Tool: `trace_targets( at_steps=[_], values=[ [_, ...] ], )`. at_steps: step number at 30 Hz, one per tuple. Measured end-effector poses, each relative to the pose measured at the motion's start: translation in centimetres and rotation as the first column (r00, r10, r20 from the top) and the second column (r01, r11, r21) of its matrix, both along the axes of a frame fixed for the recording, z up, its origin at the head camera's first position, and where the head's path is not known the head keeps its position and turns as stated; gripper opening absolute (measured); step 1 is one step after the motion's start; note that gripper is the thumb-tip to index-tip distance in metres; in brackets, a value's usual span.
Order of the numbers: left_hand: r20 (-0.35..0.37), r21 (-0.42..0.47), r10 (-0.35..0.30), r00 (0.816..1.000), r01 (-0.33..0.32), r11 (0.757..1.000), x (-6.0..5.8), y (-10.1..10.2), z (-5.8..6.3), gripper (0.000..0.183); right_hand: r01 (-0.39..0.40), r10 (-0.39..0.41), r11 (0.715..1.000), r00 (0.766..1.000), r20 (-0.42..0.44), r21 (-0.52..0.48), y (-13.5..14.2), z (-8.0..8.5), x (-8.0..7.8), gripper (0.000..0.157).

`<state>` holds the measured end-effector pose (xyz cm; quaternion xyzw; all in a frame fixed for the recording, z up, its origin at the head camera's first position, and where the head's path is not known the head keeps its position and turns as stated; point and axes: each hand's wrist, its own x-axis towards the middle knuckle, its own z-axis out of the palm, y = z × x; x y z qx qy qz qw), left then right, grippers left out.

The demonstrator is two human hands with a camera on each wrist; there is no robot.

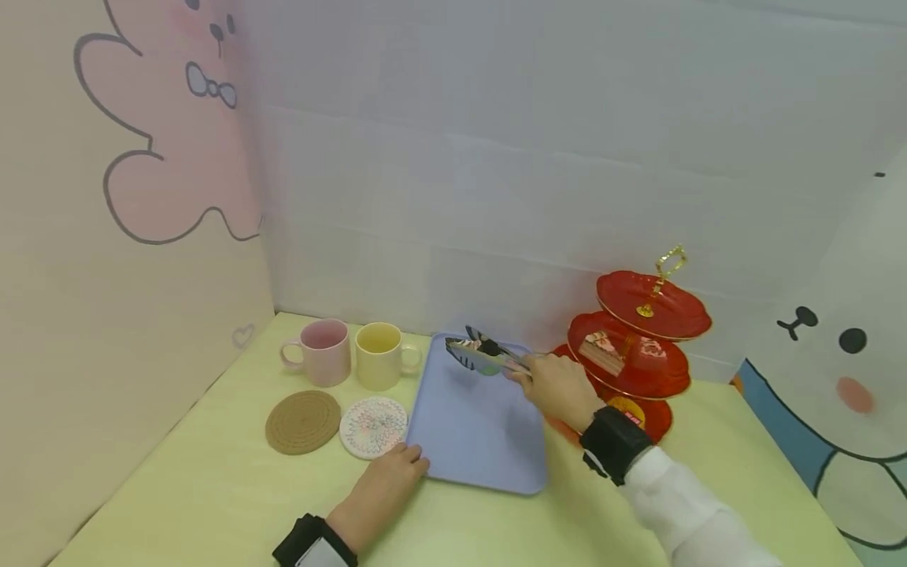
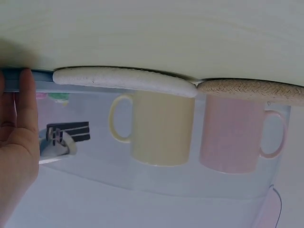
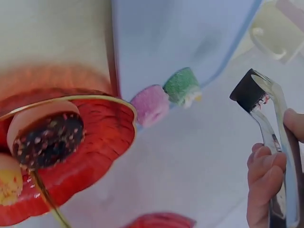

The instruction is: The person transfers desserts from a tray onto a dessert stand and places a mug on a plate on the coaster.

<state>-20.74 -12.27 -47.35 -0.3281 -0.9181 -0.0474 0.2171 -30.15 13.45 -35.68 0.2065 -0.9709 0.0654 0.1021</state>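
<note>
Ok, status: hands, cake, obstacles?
Right hand grips tongs. Dark layered cake slice clamped over blue tray. Left hand touches tray's near-left corner. Possible obstacles: pink cake, green cake on tray.

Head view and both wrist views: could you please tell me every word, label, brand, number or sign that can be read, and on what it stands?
There is no readable text in any of the three views.
Round yellow item on the red tiered stand: a small red mark, too small to tell whether it is lettering.
Tray, tongs, pink mug, yellow mug: no lettering shows.
Wall: a drawn heart, not text.
</note>
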Motion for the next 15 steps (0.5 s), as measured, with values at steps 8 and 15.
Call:
trace_targets(
  at_steps=[8,15],
  values=[
    [-0.006,0.040,-0.015,1.000,0.015,0.999,-0.2,-0.3,-0.1,0.018,0.034,-0.035,0.999,0.999,0.026,0.036,3.4,3.9,3.7,0.024],
    [-0.025,0.087,-0.046,0.999,0.048,0.995,-0.2,-0.2,-0.2,0.018,0.076,-0.078,0.997,0.994,0.072,0.031,7.9,6.7,5.6,0.042]
  ],
)
